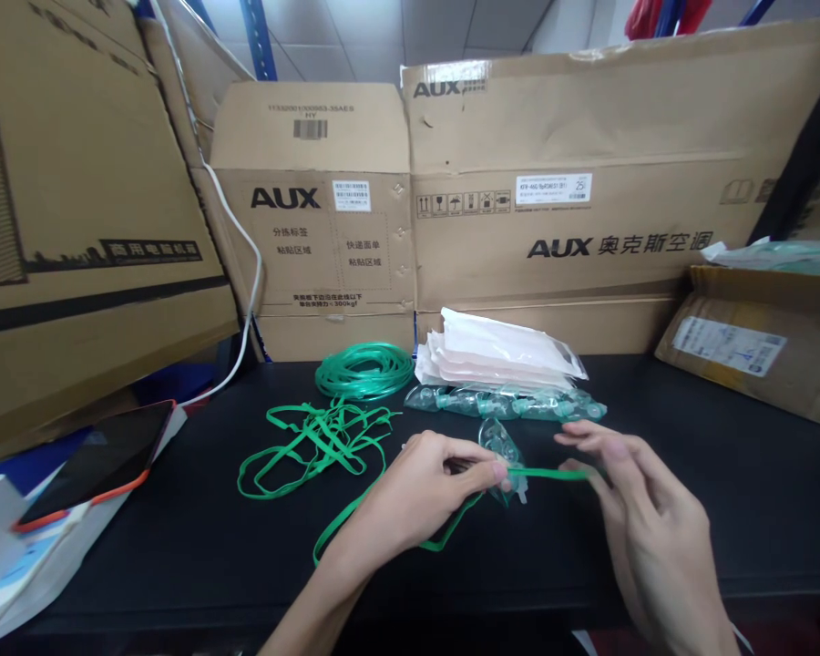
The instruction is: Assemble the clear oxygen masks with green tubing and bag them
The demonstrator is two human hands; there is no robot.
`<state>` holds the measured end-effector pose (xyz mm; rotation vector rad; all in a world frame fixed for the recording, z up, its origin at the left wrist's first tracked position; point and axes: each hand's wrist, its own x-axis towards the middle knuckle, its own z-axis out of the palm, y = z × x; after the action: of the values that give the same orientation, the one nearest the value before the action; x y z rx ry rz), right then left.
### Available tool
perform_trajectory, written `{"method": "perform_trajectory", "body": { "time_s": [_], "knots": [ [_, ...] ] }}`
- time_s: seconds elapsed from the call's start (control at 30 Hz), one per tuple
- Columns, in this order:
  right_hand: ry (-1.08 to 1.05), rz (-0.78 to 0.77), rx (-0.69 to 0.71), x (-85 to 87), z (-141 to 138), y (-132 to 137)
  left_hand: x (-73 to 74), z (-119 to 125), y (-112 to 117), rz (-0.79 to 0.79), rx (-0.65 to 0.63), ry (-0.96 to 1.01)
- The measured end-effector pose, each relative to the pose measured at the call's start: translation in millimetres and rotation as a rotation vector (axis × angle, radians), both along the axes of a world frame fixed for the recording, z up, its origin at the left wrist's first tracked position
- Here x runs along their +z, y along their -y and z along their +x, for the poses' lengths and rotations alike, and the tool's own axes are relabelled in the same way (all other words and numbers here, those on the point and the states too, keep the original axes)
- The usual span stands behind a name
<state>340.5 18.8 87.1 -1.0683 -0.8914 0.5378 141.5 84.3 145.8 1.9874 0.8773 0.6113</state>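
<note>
My left hand [416, 497] is closed, its thumb and fingertips pinching a flat green elastic strap [543, 474]. From there the strap runs straight to my right hand [649, 515], whose lower fingers meet its end while the upper fingers stretch out. A clear green-tinted plastic face mask [497, 442] lies just behind my left fingertips, partly covered by them. Whether the strap passes through the mask is hidden. More strap loops out below my left wrist toward a loose tangle of green strap [321, 442] on the left.
A coil of clear green tubing [363, 372] lies behind the tangle. A row of similar masks [506, 403] sits before stacked white packets [498, 346]. At left, a phone [102, 460] rests on a white object. Cardboard boxes [553, 182] wall the black table [758, 492]; a smaller box [758, 337] stands right.
</note>
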Motion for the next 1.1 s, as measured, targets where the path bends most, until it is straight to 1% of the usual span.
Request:
{"method": "perform_trajectory", "body": {
  "time_s": [0.07,0.1,0.13,0.27,0.33,0.4,0.47,0.53,0.57,0.63,0.73,0.9,1.0,1.1],
  "knots": [
    [-0.043,0.026,0.07,1.3,0,-1,0.5,0,1,0.0,-0.01,0.019],
    [-0.043,0.012,0.113,1.6,0,-2,0.7,0,2,0.003,-0.02,0.024],
    [-0.019,-0.023,0.156,1.6,0,-3,0.7,1,3,0.008,-0.032,0.028],
    [0.187,-0.254,0.339,0.4,-2,-8,0.9,1,7,0.037,-0.061,0.015],
    [0.231,-0.305,0.39,-0.1,-3,-8,3.9,-4,6,0.086,-0.041,-0.015],
    [0.249,-0.31,0.391,-0.6,-3,-9,10.7,-18,3,0.168,0.04,-0.082],
    [0.273,-0.315,0.382,-1.1,-3,-9,20.2,-39,-3,0.284,0.208,-0.206],
    [0.295,-0.321,0.386,-2.0,-3,-10,29.1,-64,-9,0.41,0.408,-0.356],
    [0.302,-0.322,0.384,-2.5,-4,-10,32.2,-76,-12,0.443,0.475,-0.402],
    [0.306,-0.326,0.377,-3.4,-4,-10,34.4,-96,-18,0.464,0.54,-0.466],
    [0.301,-0.316,0.369,-2.5,-6,-9,28.4,-113,-25,0.418,0.535,-0.523],
    [0.303,-0.297,0.358,3.7,-8,-7,14.5,-117,-37,0.318,0.482,-0.551],
    [0.312,-0.297,0.357,3.9,-8,-7,13.7,-114,-42,0.289,0.443,-0.527],
    [0.324,-0.304,0.371,1.1,-7,-7,18.9,-110,-41,0.278,0.412,-0.495]
  ]
}}
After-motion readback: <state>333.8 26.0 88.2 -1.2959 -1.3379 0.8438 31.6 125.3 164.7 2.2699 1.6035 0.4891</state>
